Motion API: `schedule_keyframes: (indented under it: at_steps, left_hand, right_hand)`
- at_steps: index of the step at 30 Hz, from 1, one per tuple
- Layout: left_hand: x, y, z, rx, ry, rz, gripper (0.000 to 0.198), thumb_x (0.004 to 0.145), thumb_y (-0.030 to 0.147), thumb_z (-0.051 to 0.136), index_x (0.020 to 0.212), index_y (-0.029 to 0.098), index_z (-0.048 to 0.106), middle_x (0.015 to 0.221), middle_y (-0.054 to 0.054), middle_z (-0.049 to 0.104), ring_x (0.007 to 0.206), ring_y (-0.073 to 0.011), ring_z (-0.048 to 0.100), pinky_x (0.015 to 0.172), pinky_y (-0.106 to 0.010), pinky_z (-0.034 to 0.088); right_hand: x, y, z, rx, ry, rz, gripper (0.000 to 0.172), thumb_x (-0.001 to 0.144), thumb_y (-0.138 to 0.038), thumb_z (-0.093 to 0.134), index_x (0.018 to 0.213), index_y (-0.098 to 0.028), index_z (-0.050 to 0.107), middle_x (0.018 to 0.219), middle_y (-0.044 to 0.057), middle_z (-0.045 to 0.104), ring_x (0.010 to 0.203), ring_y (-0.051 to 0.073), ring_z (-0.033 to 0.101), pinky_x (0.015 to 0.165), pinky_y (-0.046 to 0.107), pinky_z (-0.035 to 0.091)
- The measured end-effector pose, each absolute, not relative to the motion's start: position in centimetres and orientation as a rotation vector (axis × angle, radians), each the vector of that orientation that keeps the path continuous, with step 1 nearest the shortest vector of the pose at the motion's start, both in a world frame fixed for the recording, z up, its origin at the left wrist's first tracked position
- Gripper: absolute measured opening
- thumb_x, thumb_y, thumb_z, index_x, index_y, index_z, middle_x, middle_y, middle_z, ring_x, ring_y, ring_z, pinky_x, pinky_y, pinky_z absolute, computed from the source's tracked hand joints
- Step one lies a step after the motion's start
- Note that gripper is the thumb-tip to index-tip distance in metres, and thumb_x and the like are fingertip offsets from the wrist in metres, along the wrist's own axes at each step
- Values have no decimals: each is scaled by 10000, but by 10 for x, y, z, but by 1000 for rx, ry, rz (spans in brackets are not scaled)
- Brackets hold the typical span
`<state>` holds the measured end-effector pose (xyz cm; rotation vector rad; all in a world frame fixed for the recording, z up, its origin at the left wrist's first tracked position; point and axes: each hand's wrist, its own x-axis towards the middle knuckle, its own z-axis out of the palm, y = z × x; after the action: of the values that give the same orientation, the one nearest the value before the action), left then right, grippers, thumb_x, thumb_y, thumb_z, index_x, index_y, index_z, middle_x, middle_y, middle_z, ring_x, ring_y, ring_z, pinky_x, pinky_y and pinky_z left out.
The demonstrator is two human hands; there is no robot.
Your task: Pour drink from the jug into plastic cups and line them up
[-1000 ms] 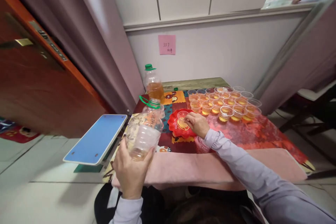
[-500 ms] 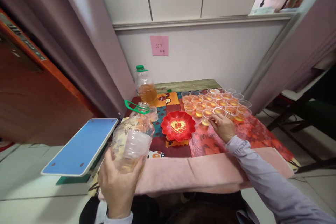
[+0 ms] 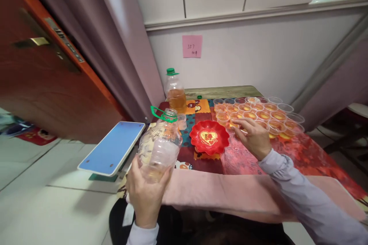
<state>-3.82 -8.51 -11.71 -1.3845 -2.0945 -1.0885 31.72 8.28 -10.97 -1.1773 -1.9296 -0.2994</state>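
Observation:
My left hand (image 3: pixel 148 187) is wrapped around the lower part of a large clear plastic bottle (image 3: pixel 162 145). This bottle is uncapped, has a green handle ring at its neck, and holds a little pale yellow liquid at the bottom. My right hand (image 3: pixel 254 138) hovers at the front of several rows of clear plastic cups (image 3: pixel 263 116) with amber liquid in them. Its fingers are apart with nothing visible between them, and they hide some front cups. Between my hands lies a red scalloped plate (image 3: pixel 210 153) with a gold heart in its middle.
A second bottle (image 3: pixel 176 99), green-capped and partly full of amber liquid, stands at the back left. Clear cups (image 3: pixel 181 121) sit just behind the held bottle. A green cap (image 3: pixel 199 97) lies at the back. Left of the table is a blue-topped stool (image 3: pixel 112 149).
The view has turned left, shifting everything rightward in the picture. My right hand has let go of a front cup and moved slightly left. My left hand still holds the bottle.

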Motion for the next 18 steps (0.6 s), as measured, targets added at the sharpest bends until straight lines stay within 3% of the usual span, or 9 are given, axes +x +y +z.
schedule_keyframes:
  at_steps: [3, 10, 15, 18]
  left_hand:
    - [-39, -84, -119, -1400, -2073, -1072, 1105, 779, 828, 691, 1546, 61, 482, 1310, -268, 697, 1163, -411, 701, 1035, -551, 565]
    - [-36, -90, -121, -1358, -2125, -1091, 1067, 787, 797, 717, 1557, 105, 457, 1369, -249, 680, 1231, -405, 685, 1074, -546, 540]
    - [-35, -94, -120, -1363, -2157, -1095, 1031, 807, 776, 715, 1539, 94, 462, 1372, -264, 675, 1246, -406, 684, 1069, -537, 542]
    - [-37, -94, -120, -1368, -2164, -1117, 1034, 801, 776, 720, 1539, 101, 458, 1392, -262, 669, 1261, -407, 680, 1078, -538, 537]
  right_hand:
    - [261, 97, -85, -1028, -2097, -82, 250, 1088, -347, 573, 1073, -251, 804, 1063, 56, 806, 923, 187, 761, 803, 279, 551]
    - [128, 154, -80, -1089, -2690, 153, 303, 1066, -248, 586, 1329, -239, 735, 1371, 117, 719, 1117, 233, 747, 838, 293, 554]
    - [97, 180, -101, -1096, -2740, 188, 158, 992, -156, 664, 1064, -162, 804, 1096, 158, 797, 985, 270, 769, 802, 311, 541]
    - [99, 184, -109, -1078, -2708, 201, 176, 1018, -153, 622, 1079, -146, 787, 1125, 173, 792, 1008, 257, 752, 850, 311, 537]
